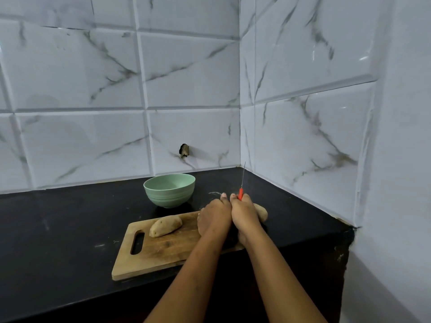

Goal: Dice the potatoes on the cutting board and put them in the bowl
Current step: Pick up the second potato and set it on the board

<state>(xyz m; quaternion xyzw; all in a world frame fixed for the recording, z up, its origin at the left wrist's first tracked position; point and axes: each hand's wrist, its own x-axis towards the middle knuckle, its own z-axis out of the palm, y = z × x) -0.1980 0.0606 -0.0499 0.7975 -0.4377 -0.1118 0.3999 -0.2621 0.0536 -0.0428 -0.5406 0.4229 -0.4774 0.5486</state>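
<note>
A wooden cutting board [163, 248] lies on the black counter, with one whole unpeeled potato [165, 226] on its left part. A second potato [261, 212] shows at the board's right end, mostly hidden behind my hands. My right hand [245, 215] grips a knife with an orange handle [240, 194]; its thin blade points up and away. My left hand [214, 217] presses against the right one over the board, and what its fingers hold is hidden. A light green bowl [169, 190] stands just behind the board with nothing in it.
The black counter [70, 229] runs to the left, with tiled walls behind it and on the right forming a corner near the knife tip. A dark hole [184, 150] marks the back wall above the bowl. The counter's front edge lies just below the board.
</note>
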